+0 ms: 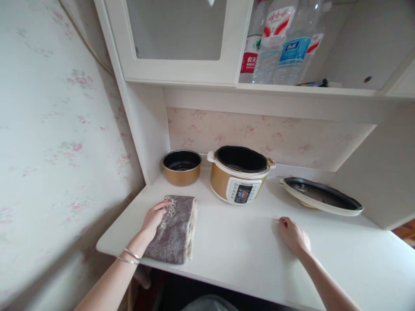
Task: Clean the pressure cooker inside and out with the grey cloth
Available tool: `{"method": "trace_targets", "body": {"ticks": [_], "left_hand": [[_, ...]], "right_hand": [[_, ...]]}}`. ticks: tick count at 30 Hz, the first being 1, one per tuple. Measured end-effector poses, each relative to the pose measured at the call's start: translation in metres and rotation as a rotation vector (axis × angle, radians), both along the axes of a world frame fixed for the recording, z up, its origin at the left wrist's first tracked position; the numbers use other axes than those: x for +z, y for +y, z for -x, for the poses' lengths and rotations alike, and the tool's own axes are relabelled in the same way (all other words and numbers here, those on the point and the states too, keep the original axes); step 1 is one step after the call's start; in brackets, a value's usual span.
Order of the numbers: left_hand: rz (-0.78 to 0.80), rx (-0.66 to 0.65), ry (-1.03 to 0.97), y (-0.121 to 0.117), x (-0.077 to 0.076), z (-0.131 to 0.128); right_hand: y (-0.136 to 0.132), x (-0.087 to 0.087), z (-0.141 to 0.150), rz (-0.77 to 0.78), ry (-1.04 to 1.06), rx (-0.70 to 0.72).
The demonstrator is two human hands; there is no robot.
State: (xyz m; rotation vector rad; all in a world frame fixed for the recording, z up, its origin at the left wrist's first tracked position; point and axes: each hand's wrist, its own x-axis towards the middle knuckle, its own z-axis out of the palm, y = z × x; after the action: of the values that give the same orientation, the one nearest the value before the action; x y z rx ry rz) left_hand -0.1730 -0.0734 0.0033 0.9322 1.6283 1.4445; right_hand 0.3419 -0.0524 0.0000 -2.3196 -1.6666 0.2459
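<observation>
On the folded grey-brown towel (177, 231), at the left of the white counter, lies my left hand (156, 217). Its fingers stretch out flat over the towel's pale loop pattern, and the hand is open. My right hand (293, 235) rests on the counter with its fingers curled into a fist, and nothing shows in it. Behind the hands stands a gold and white electric cooker (223, 183) without its lid, its control panel facing me. A gold pot with a black inside (182, 176) sits to its left. The cooker's lid (324, 205) lies upside down at the right.
The white counter (233, 242) has its front edge close to me. Above it hangs a cabinet (181, 71) with a glass door. Several plastic bottles (279, 47) stand on its open shelf. A flowered wall (74, 151) borders the left side.
</observation>
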Motion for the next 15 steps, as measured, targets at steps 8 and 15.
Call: {"method": "trace_targets", "body": {"ticks": [8,15], "left_hand": [[-0.084,0.159,-0.401,-0.024,-0.008,-0.068],[0.068,-0.123,-0.582,-0.018,0.011,-0.08]], "right_hand": [[-0.089,0.044,0.207,-0.179,0.299,0.903],[-0.098,0.021,0.24,-0.058,0.063,1.205]]}}
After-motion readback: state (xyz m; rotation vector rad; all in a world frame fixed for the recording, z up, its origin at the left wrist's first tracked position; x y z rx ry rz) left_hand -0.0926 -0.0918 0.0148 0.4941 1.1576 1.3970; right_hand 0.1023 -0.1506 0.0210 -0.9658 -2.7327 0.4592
